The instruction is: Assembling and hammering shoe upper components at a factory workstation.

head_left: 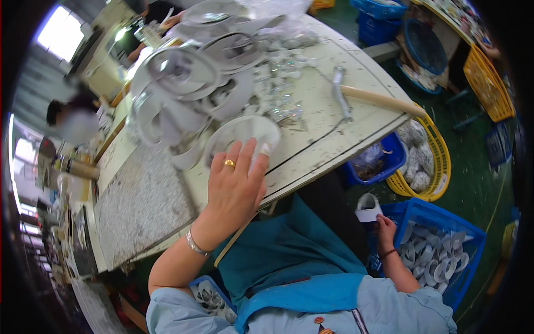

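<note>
My left hand [236,175] lies palm down at the table's near edge. Its fingers are stretched out over a white oval, bowl-like piece [262,127] and seem to rest on it. A gold ring and a silver bracelet show on this hand, and something pale covers one fingertip. Down at my right side, my right hand [385,229] pinches a white curled strap-like piece [368,204] by its lower edge. That hand is above a blue crate [473,228] holding several similar white curved pieces [431,253]. To the far left of my left hand, several white looped strap pieces [183,72] are heaped.
A hammer [378,100] with a wooden handle lies on the table [334,47]. A grey speckled slab [142,203] covers its left part. Clear plastic packets [283,103] lie mid-table. Below are a yellow basket [439,150] and a blue bin [396,156]. Other people sit farther off.
</note>
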